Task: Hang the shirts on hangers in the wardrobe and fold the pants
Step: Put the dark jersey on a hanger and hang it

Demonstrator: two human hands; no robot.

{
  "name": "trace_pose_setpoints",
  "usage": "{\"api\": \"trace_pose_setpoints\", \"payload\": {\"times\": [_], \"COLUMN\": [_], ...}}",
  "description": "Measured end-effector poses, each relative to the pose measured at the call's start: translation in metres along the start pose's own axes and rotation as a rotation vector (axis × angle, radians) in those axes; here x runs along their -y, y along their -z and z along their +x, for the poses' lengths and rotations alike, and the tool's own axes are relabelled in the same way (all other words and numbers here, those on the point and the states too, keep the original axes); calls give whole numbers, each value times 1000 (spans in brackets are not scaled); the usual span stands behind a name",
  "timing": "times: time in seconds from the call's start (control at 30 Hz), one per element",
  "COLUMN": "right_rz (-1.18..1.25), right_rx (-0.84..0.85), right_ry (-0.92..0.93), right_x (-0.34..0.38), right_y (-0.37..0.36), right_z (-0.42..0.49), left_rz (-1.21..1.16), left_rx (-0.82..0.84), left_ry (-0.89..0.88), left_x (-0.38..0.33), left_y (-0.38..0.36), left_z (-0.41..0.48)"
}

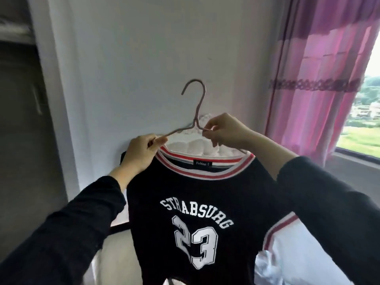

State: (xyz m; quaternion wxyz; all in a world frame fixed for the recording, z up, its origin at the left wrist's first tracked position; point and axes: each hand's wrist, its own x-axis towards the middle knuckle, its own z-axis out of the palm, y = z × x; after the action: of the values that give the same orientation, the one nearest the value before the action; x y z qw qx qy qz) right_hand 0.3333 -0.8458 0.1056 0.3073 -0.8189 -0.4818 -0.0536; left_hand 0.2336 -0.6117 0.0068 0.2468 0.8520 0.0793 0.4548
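Both hands pinch wire hanger (193, 112): left hand (141, 153) below-left of hook, right hand (224, 130) below-right. Jersey 23 (197, 206) hangs beneath. Level shoulders before hanging.

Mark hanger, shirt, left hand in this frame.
hanger (199, 109): head view, on the neck below the hook.
shirt (205, 190): head view, on the black chest above the lettering.
left hand (139, 154): head view, on the back of the hand.

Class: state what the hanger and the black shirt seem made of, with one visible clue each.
The hanger: probably coated metal wire, matte; thin, bent rod. The shirt: likely soft knit fabric; it drapes, with ribbed striped collar and printed lettering.
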Motion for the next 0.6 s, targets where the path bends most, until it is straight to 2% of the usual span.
{"api": "trace_pose_setpoints", "payload": {"times": [0.1, 0.2, 0.33, 0.5, 0.6], "right_rz": [-50, -86, -162, -189, -166], "right_rx": [109, 138, 188, 228, 254], "right_ry": [66, 142, 212, 258, 273], "right_x": [48, 100, 174, 255, 296], "right_y": [-53, -116, -203, -295, -344], "right_z": [44, 90, 153, 227, 273], "left_rz": [144, 245, 229, 347, 391], "left_rx": [16, 66, 190, 256, 260], "left_ry": [64, 156, 335, 490, 512], "left_x": [59, 127, 213, 303, 348], "left_y": [55, 112, 192, 280, 320], "left_z": [-5, -5, -14, -18, -14]}}
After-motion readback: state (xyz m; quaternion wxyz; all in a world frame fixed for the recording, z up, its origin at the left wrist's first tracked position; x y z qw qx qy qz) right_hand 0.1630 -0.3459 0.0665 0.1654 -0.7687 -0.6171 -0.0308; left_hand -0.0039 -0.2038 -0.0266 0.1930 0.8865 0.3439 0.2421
